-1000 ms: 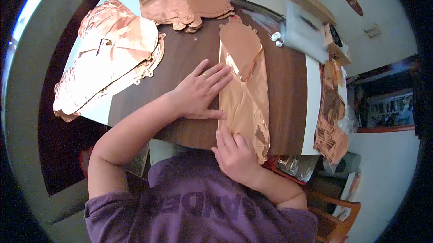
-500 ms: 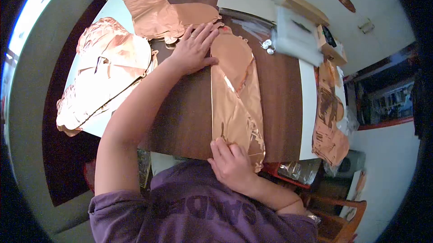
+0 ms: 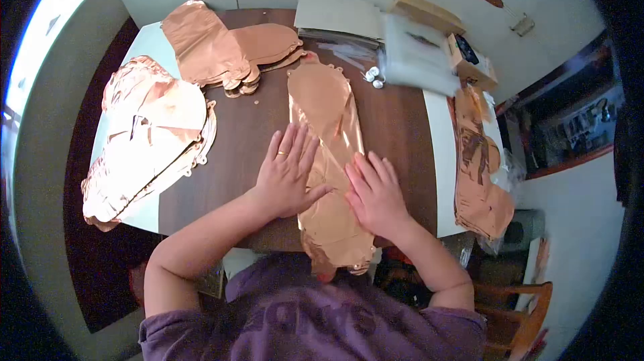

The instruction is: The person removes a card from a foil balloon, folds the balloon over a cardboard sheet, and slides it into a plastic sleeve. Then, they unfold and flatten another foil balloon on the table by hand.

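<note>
A long rose-gold foil piece (image 3: pixel 322 99) lies lengthwise on the brown table, its near end reaching the table's front edge. My left hand (image 3: pixel 288 176) rests flat over its left side, fingers spread and pointing away from me, a ring on one finger. On the foil's right edge lies my right hand (image 3: pixel 377 193), its fingers stretched out and slightly apart. Neither hand grips anything. Small tabs show along the foil's rounded far end.
Stacked foil pieces (image 3: pixel 235 49) lie at the back left, and a large shiny foil pile (image 3: pixel 151 133) at the left. White earphones (image 3: pixel 373 77), a clear plastic bag (image 3: pixel 419 52) and white boxes (image 3: pixel 339 16) are behind. More foil (image 3: pixel 479 173) lies right.
My left hand has come back from the foil's far end to its middle. My right hand has released the near edge, moved up to the right edge and opened. The view has shifted.
</note>
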A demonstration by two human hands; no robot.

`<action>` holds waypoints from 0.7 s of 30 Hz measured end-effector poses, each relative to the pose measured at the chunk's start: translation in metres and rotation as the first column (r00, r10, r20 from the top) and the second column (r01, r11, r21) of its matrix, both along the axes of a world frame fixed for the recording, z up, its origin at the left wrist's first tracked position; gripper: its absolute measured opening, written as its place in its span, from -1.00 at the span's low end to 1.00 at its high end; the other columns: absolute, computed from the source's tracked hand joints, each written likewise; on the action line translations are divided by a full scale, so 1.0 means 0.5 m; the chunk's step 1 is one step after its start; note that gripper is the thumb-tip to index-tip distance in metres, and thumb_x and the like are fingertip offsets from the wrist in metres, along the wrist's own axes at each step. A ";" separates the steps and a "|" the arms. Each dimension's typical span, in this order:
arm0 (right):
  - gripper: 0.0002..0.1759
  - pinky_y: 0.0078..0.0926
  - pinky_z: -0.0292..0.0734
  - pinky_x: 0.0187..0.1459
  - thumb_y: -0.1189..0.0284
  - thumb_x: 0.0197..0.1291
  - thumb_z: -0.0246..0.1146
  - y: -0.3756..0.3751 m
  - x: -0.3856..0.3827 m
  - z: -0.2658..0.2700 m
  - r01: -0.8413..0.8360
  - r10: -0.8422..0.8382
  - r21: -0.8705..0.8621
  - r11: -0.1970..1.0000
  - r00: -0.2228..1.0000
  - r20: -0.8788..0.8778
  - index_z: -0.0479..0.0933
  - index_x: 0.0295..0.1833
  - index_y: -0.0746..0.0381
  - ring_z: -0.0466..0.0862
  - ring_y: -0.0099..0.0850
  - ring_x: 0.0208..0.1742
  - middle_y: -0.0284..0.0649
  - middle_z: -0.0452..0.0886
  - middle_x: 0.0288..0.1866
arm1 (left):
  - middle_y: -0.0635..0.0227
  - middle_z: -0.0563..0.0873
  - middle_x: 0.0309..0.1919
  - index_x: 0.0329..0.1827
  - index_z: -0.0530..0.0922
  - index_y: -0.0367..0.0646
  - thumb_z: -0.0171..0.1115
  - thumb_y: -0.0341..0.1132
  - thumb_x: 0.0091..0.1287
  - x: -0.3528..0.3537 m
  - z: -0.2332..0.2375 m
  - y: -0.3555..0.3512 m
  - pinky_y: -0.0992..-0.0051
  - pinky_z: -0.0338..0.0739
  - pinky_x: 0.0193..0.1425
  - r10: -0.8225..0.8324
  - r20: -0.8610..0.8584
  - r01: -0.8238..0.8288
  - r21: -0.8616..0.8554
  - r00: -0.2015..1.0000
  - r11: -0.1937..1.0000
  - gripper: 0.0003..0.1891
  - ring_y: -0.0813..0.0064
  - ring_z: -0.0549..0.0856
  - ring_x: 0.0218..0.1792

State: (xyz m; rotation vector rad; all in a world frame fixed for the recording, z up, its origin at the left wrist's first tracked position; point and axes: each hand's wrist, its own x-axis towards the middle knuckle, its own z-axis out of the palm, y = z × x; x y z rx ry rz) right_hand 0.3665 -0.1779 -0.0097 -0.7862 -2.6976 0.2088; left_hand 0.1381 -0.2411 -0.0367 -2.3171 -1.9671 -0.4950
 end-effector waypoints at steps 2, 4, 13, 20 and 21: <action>-0.40 0.19 0.13 0.46 0.22 0.29 0.22 -0.008 0.014 -0.011 -0.005 0.006 -0.023 1.000 0.997 0.071 0.42 0.38 0.27 0.26 0.12 0.49 0.05 0.29 0.51 | -0.21 0.20 0.51 0.51 0.19 -0.39 0.06 0.37 0.31 -0.011 0.000 0.003 -0.11 -0.04 0.57 -0.031 0.006 0.031 0.009 0.999 0.999 0.00 -0.23 0.11 0.55; -0.44 0.15 0.12 0.47 0.24 0.31 0.21 -0.001 0.013 -0.011 -0.013 0.013 -0.047 0.999 1.000 0.008 0.45 0.35 0.28 0.28 0.10 0.48 0.04 0.35 0.48 | -0.21 0.17 0.52 0.52 0.16 -0.38 0.07 0.36 0.31 -0.015 0.011 0.004 -0.11 -0.04 0.57 -0.039 0.030 0.041 -0.072 0.999 0.997 0.00 -0.24 0.10 0.55; -0.71 -0.31 0.46 0.28 0.46 0.42 0.14 0.173 0.029 0.079 -0.035 -0.137 -0.445 0.895 0.928 -0.347 0.61 0.12 0.36 0.62 -0.26 0.22 -0.08 0.65 0.18 | -0.22 0.16 0.52 0.54 0.14 -0.37 0.08 0.36 0.30 -0.010 0.047 0.001 -0.14 -0.05 0.57 -0.056 0.075 0.066 -0.137 0.996 0.988 0.02 -0.23 0.11 0.54; -0.61 -0.23 0.49 0.26 0.30 0.29 0.29 0.442 -0.145 0.082 0.043 -0.120 -0.266 0.963 0.952 -0.281 0.60 0.10 0.36 0.61 -0.02 0.20 0.04 0.62 0.17 | -0.25 0.17 0.51 0.52 0.16 -0.40 0.04 0.41 0.29 0.004 0.024 -0.007 -0.17 -0.01 0.55 -0.118 0.038 0.122 -0.134 0.992 0.983 0.05 -0.26 0.12 0.53; -0.58 -0.20 0.47 0.28 0.28 0.27 0.30 0.479 -0.171 0.074 0.048 -0.090 -0.164 0.985 0.961 -0.261 0.59 0.11 0.36 0.58 -0.01 0.23 0.06 0.60 0.20 | -0.26 0.18 0.51 0.52 0.16 -0.41 0.04 0.40 0.29 0.004 0.023 -0.009 -0.17 0.00 0.54 -0.121 0.054 0.127 -0.113 0.991 0.985 0.04 -0.27 0.13 0.53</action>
